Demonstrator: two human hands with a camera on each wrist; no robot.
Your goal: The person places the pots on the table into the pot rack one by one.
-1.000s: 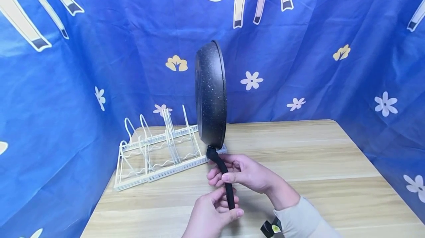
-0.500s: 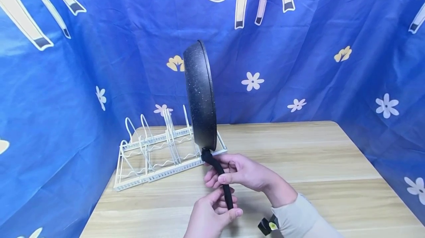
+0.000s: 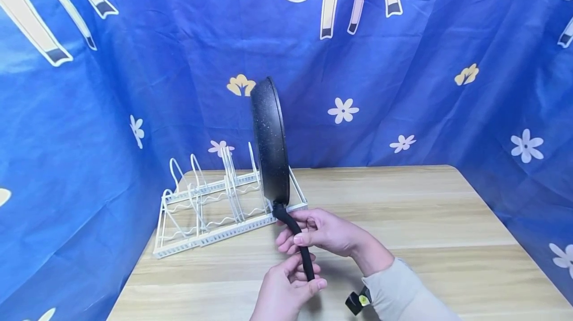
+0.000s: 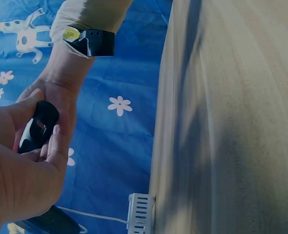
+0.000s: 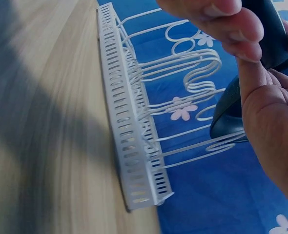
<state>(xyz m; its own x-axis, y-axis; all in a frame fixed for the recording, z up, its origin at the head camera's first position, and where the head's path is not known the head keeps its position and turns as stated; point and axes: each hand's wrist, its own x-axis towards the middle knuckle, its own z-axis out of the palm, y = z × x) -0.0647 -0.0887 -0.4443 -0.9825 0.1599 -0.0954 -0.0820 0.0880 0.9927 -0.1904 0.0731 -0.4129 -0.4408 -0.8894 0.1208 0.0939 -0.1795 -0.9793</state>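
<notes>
A black speckled frying pan point(image 3: 270, 147) stands on edge in the head view, its handle point(image 3: 293, 226) pointing down toward the person. The left hand point(image 3: 286, 286) pinches the handle near its end. Higher up the handle, the right hand point(image 3: 333, 234) grips it between thumb and fingers. The pan's body is over the right end of a white wire rack point(image 3: 217, 229), just right of the last upright; whether it touches the rack I cannot tell. In the left wrist view the handle end point(image 4: 46, 114) shows between both hands. Part of the pan point(image 5: 227, 114) appears behind the rack's wires in the right wrist view.
The rack sits at the left of a wooden table point(image 3: 403, 226), its several wire dividers standing upright. Blue patterned cloth point(image 3: 380, 87) hangs behind the table and along both sides. A black wrist device point(image 3: 355, 302) is on the right sleeve's underside.
The pan has moved left over the rack's right end, tilting slightly left, then lowered. Both hands keep their hold on the handle. The rack stays in place.
</notes>
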